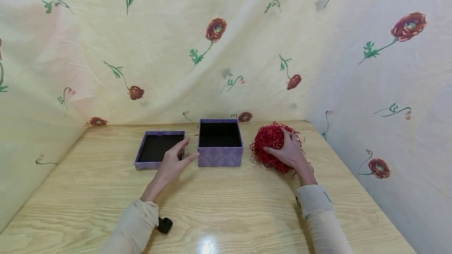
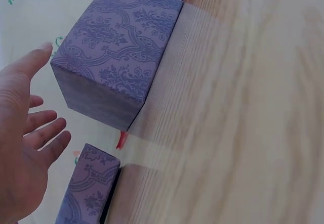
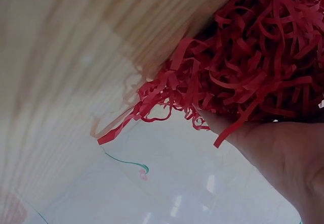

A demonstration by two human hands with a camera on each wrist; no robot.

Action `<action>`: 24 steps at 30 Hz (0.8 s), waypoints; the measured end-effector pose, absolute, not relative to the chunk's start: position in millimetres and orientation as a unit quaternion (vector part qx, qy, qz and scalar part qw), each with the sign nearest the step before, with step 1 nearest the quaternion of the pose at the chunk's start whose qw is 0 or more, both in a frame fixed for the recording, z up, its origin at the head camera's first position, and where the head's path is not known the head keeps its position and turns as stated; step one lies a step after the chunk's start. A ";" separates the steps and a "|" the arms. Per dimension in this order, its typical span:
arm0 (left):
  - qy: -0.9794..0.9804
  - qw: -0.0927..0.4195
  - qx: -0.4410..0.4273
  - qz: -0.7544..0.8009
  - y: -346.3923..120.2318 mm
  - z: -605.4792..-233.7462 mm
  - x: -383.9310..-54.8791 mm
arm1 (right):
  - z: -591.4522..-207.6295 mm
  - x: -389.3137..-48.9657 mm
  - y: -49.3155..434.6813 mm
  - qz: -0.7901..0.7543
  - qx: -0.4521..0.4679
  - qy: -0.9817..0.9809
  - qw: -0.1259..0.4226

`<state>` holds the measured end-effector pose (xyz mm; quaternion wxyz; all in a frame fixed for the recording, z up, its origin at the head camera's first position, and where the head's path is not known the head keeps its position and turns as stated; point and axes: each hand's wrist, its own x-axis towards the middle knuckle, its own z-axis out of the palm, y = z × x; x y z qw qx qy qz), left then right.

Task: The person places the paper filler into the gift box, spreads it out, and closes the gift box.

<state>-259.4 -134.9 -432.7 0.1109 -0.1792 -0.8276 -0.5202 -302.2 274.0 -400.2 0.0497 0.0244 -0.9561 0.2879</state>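
A purple patterned box (image 1: 220,156) with a black inside stands upright, open side up. To its left lies its shallow lid (image 1: 141,165), black inside facing up. My left hand (image 1: 172,164) hovers over the lid's right side, fingers spread and holding nothing. Its thumb tip comes close to the box's left side; in the left wrist view, the hand (image 2: 23,133) looks apart from the box (image 2: 116,42). On the right, my right hand (image 1: 290,150) grips a heap of red shredded paper (image 1: 269,136), thumb and fingers round it. Some fingertips are hidden among the strips (image 3: 263,57).
The wooden table (image 1: 226,203) meets a flower-printed cloth (image 1: 169,50) along its back and sides. A black object (image 1: 164,225) shows at the left cuff. A short red strip (image 2: 121,140) shows beside the box.
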 end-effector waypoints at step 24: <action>-0.818 0.084 -0.171 -0.543 -114.3 -438.2 -273.7 | -404.4 -305.0 276.6 0.296 0.031 -0.954 0.036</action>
